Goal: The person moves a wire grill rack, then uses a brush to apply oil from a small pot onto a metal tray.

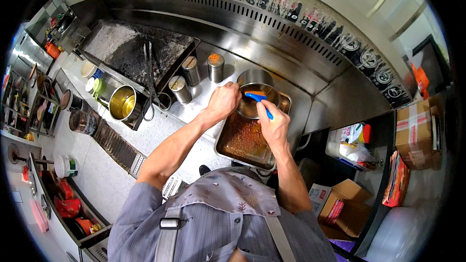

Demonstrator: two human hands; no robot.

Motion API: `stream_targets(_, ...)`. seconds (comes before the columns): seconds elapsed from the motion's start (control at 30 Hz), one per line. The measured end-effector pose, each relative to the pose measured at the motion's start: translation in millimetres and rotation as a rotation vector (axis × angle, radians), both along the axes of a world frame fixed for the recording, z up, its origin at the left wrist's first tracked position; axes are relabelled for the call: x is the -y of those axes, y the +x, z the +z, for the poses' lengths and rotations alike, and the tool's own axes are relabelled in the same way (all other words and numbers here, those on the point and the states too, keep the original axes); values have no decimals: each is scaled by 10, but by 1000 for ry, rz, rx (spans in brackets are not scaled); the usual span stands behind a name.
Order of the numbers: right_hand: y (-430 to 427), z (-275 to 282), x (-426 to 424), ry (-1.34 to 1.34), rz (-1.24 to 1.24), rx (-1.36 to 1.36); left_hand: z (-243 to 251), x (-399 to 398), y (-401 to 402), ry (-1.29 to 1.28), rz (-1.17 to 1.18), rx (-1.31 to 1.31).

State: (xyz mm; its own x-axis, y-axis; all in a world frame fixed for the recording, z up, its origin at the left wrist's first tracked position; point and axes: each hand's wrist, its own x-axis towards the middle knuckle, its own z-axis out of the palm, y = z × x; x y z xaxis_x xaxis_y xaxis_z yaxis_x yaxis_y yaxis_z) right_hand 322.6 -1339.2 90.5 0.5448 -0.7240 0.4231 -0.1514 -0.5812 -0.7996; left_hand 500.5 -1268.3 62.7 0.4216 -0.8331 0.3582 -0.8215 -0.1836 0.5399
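My left hand (226, 99) is closed on the rim of a stainless steel pot (256, 77), at its left side. The pot tilts, its mouth facing me, over the far end of a metal tray (242, 140) coated with reddish-brown oily residue. In my right hand (275, 125) is a blue-handled brush (257, 97) with an orange head, held inside the pot's mouth. Shadow hides much of the pot's interior. Left of the pot, three metal shakers (216, 68) stand on the steel counter, with seasoning on their tops.
A charcoal grill (142, 51) lies to the left, with long metal tongs (150, 69) across its edge. Nearer me is a pot of yellow oil (123, 103). Low at right sits an open cardboard box (351, 211) beside shelves. A steel backsplash (233, 32) rises behind the counter.
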Motion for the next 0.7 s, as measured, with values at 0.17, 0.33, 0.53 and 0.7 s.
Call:
stream_targets(0.17,53,96,126,-182,57,-163,19,139,70,23,-69,12)
stream_targets(0.33,124,127,112,-379,54,-106,22,226,-1,7,-74,62)
stream_targets(0.53,114,8,17,-451,-43,-228,7,282,-40,-59,-93,65)
stream_targets(0.7,181,-114,125,-567,-19,-241,48,278,-83,-35,-140,90)
